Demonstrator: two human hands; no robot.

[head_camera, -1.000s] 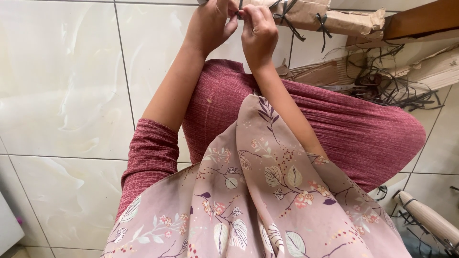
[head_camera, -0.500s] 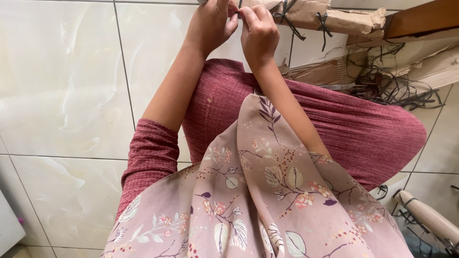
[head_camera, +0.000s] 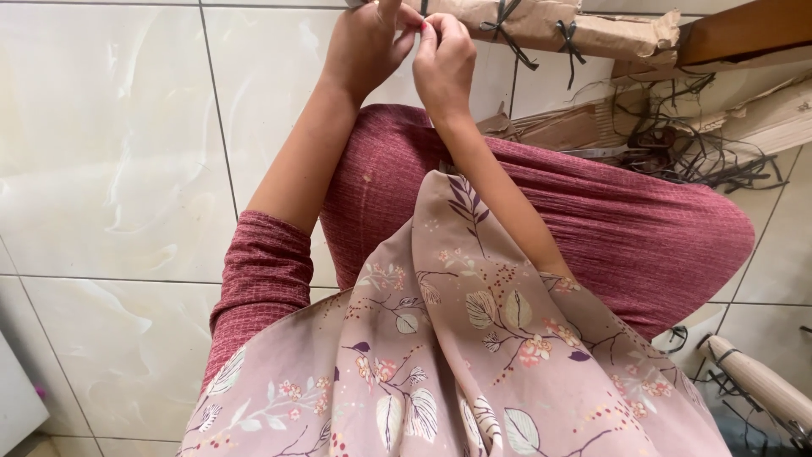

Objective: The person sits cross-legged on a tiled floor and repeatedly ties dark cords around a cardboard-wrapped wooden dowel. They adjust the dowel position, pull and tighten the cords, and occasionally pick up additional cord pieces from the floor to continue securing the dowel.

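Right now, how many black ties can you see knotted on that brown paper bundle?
2 show clearly on the brown paper bundle: one black tie just right of the right hand, another black tie further right. More may be hidden behind the hands or beyond the frame's top edge.

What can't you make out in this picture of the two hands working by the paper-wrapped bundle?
1. Head view: what the left hand and right hand pinch; the fingertips cover it and the top edge cuts them off.
2. Brown paper-wrapped bundle tied with black strings: its upper part is cut by the top edge.
3. Pale wooden handle: its end runs off the right edge.
4. Floor under the pink floral cloth: covered.
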